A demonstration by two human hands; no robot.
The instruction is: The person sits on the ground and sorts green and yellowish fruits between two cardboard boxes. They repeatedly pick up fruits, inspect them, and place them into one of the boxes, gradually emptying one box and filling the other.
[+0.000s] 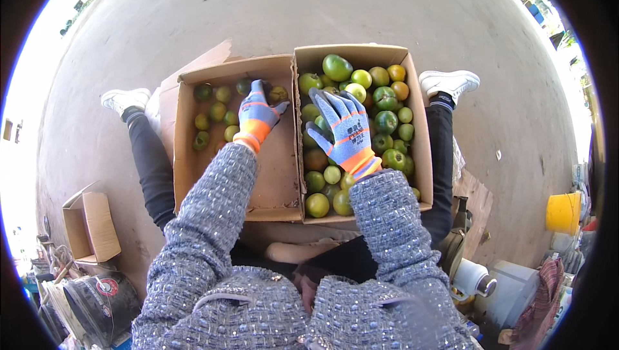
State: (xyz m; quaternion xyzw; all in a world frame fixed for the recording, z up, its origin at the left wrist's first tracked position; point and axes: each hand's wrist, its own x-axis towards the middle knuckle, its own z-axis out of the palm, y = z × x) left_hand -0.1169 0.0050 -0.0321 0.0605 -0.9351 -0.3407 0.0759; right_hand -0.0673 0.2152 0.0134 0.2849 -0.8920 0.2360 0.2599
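Two cardboard boxes of tomatoes stand side by side between my outstretched legs. Over the left box (274, 182), my left hand (258, 112), in a grey-blue and orange glove, is open. Its fingers reach forward beside a dark green tomato (244, 86), and its thumb lies out toward a yellow-brown tomato (278, 94). Several smaller green tomatoes (217, 112) lie along that box's left side. My right hand (343, 129), gloved alike, spreads its fingers over the right box (422, 143), with its fingertips near a pale green tomato (356, 91). Green and orange tomatoes fill this box.
A small open carton (97, 227) and a black bucket (103, 305) stand at lower left. To the lower right are a white flask (469, 279), a translucent bin (509, 292) and a yellow bucket (563, 213). Concrete floor (258, 14) stretches beyond the boxes.
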